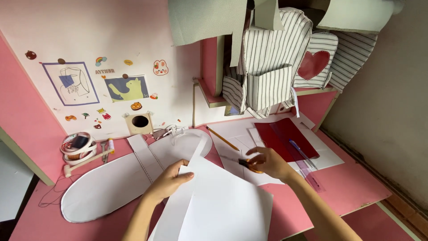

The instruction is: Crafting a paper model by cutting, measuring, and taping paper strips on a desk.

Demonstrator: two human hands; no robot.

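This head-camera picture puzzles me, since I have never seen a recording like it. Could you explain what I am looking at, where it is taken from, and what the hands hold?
There is no machine here: a person wears a camera on the head, so you look down along their two bare arms at a pink desk.

The left hand presses on the top edge of a large white sheet. The right hand grips a small tool with orange handles, probably scissors, though it is mostly hidden.

On the desk lie a long white oval pattern piece, a pencil, a dark red sheet with a pen on it, a clear ruler and a roll of tape. Striped fabric bags hang above.
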